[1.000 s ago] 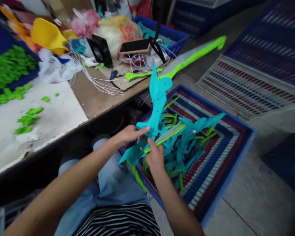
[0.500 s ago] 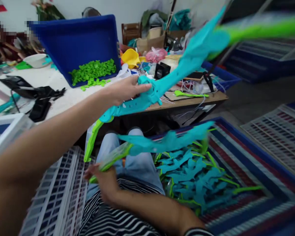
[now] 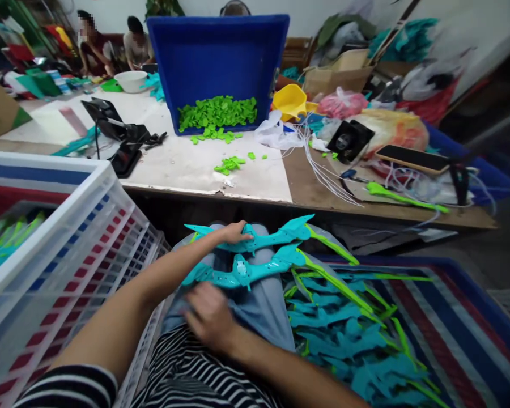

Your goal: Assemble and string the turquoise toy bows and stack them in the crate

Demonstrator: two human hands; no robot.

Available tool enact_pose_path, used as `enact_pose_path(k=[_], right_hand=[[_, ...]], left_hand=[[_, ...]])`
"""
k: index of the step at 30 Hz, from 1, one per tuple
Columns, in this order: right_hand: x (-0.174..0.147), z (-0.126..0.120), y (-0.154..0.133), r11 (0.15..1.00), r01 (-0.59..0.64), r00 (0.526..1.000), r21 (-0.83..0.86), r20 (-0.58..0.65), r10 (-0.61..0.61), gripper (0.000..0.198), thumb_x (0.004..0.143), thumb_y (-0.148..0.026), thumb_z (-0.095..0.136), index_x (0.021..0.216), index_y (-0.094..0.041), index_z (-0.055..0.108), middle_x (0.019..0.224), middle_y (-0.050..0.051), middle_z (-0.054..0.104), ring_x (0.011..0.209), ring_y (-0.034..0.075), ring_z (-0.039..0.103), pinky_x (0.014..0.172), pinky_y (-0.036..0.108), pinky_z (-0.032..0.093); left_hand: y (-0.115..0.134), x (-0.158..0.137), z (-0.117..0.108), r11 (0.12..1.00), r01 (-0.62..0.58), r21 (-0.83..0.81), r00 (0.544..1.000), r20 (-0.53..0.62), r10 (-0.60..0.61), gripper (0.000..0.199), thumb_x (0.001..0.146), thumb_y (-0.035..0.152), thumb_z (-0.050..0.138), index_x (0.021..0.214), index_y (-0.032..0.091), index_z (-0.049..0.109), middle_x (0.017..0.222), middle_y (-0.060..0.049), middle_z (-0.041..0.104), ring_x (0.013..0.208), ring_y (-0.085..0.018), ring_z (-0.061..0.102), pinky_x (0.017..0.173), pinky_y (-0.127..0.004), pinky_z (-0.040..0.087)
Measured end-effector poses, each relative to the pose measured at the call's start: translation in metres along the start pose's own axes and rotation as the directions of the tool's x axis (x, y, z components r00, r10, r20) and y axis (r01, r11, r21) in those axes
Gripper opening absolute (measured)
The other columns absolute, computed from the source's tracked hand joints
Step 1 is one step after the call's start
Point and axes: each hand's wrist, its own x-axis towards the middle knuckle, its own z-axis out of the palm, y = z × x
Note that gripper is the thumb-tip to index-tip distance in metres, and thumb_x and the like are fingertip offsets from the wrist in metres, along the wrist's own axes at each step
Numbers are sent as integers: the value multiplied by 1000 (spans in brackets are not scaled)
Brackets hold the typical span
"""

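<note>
Down comes the left hand (image 3: 238, 232), high in front of the table (image 3: 255, 178) half a second ago, now low over the knees with its turquoise piece. That far piece (image 3: 276, 238) is smooth and plastic-looking, winged and pointed at its ends, with a skinny lime limb. Just below it, across the denim lap (image 3: 263, 317), sits the near piece (image 3: 227, 279), its twin: glossy curves, a round hub mid-body, another slim lime limb.

Look at that left arm, stretched up from seven o'clock, thumb and fingers closed around the far piece's middle! And the right hand (image 3: 208, 311), a blur, reaches in from five o'clock, knuckles up, fingers loosely curled beside the near piece's left end; I can't tell whether it grips anything.

Both pieces run side by side, long axes roughly nine to three, pointed right-hand tips aimed at two, lime limbs slanting off toward four. Over at four o'clock, more turquoise parts (image 3: 344, 345) lie tangled on a striped lining (image 3: 446, 317); at nine, a white latticed crate (image 3: 76, 266).
</note>
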Motion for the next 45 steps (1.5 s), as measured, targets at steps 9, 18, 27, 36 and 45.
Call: enact_pose_path(k=[9,18,27,36,45], right_hand=[[-38,-86,74,848,-123,822,-516,425,378,72,74,-47,71,139,-31,44,105,14,64,97,32,56,84,46,41],[55,-150,132,901,-267,863,-343,331,382,31,93,-30,42,110,-25,67,99,9,69,93,24,61,81,34,46],[262,-125,252,809,-471,879,-351,-107,465,42,80,-11,52,122,-9,60,113,16,65,108,29,55,97,42,42],[189,-177,272,838,-498,847,-223,80,525,25,76,-15,55,93,-19,74,85,4,71,79,19,64,76,29,49],[158,-175,260,818,-431,895,-382,-68,440,34,82,-27,55,112,-18,69,99,11,67,86,23,62,83,36,49]], left_hand=[[-18,8,13,999,21,32,999,-28,-20,52,93,44,43,136,15,43,128,-13,58,117,-27,56,94,-31,43],[-20,-5,18,987,-11,163,998,70,0,80,86,52,53,148,14,21,112,-17,66,102,-32,63,80,-34,48],[-6,-19,49,972,-99,213,920,-353,171,61,86,41,56,137,13,38,126,-20,54,116,-32,52,94,-44,43],[-20,-117,103,980,-156,123,981,133,139,27,93,37,45,98,16,61,83,-9,68,79,-23,65,72,-32,50],[-17,-79,54,953,-134,-273,931,-364,27,31,91,30,43,113,16,61,111,-11,63,104,-21,59,92,-31,46]])
